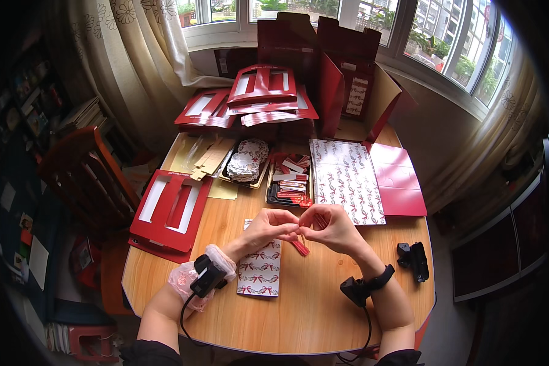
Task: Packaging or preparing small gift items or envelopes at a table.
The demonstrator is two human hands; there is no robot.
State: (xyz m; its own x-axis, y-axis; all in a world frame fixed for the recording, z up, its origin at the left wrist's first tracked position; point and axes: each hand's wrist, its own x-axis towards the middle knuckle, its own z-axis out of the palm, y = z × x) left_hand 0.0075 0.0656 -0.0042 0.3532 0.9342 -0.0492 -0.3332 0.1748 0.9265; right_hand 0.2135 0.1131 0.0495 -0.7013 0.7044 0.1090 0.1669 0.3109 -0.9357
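My left hand (272, 227) and my right hand (327, 227) meet fingertip to fingertip above the wooden table. Between them they pinch something small and thin, mostly hidden by the fingers. A red tassel (300, 248) hangs just below the fingertips. Part of a dark red item shows inside my right hand's curl. Under my left wrist lies a narrow folded card (258, 274) printed with bows and garlands. Beyond the hands, a black tray (269, 201) holds red and white labels.
Patterned sheets (347, 183) and pink-red card (398, 183) lie at right. Round paper tags (247, 160) fill another tray. Red window boxes (169, 215) lie left and are piled behind, near an open red carton (331, 96). A black device (413, 261) rests at the right edge.
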